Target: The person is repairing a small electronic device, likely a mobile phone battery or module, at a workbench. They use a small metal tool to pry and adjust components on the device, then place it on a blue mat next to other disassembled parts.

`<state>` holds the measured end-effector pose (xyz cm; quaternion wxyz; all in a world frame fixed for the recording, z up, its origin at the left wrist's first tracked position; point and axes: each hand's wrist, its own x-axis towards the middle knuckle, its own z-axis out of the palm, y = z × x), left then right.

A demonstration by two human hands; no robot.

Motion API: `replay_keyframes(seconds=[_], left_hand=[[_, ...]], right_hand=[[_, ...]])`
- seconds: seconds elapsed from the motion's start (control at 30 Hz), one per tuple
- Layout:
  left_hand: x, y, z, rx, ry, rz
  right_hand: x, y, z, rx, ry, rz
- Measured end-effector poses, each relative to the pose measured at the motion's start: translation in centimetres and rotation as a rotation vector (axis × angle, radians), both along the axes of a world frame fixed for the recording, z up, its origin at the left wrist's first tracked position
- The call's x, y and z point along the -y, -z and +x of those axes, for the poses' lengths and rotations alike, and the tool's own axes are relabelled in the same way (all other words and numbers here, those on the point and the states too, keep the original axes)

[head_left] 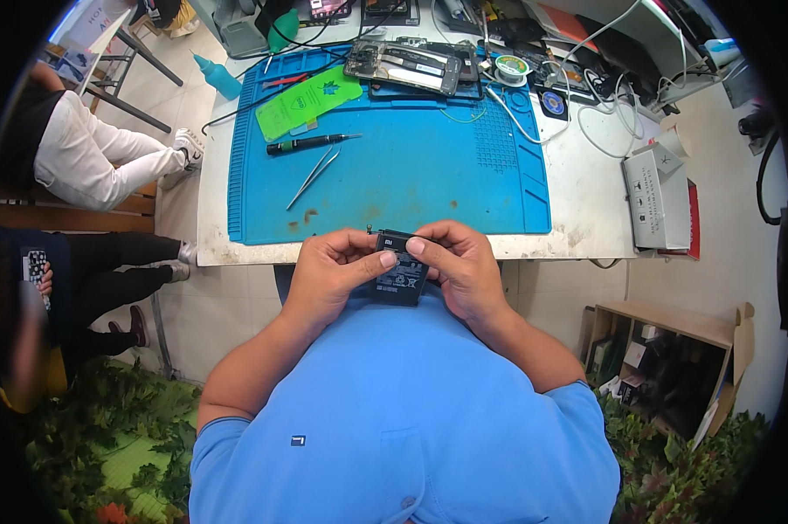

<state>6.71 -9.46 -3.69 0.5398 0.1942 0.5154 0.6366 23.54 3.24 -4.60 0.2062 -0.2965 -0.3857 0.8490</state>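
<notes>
A flat black phone battery (400, 284) with pale printing is held up at the table's front edge, close to my chest. My left hand (337, 266) grips its left side, the thumb lying across its face. On its other side my right hand (458, 266) pinches the upper right part, thumb on the front. The fingers behind the battery are partly hidden. Beyond my hands, a blue silicone mat (394, 175) covers the table. Metal tweezers (313, 177) and a black and green screwdriver (311, 144) lie on it, left of centre.
An opened phone (403, 65) rests at the mat's back, beside a solder spool (511, 70). A bright green card (308, 105) lies at the back left, near a teal squeeze bottle (217, 77). A white box (656, 196) stands at the right. Two people sit to the left.
</notes>
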Motion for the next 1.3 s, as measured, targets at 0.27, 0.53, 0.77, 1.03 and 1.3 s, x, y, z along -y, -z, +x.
replay_keyframes(seconds=[0.27,0.53,0.77,1.03,1.3], left_hand=[[-0.7,-0.2,-0.1,-0.013,0.041,-0.002],[-0.6,-0.4,0.0,-0.111,0.052,0.001],[-0.8,0.6,-0.5,-0.013,0.007,0.015],[-2.1,-0.4,-0.7,0.249,0.04,0.078],[-3.2,-1.6,-0.7,0.276,0.098,0.104]], right_hand=[[-0.6,-0.6,-1.5,0.02,-0.047,-0.037],[-0.3,-0.6,-1.3,0.023,-0.003,-0.034],[-0.9,-0.7,0.3,-0.002,0.038,-0.172],[0.1,-3.4,-0.2,-0.11,0.031,0.134],[-0.2,-4.4,-0.6,-0.128,0.068,0.307]])
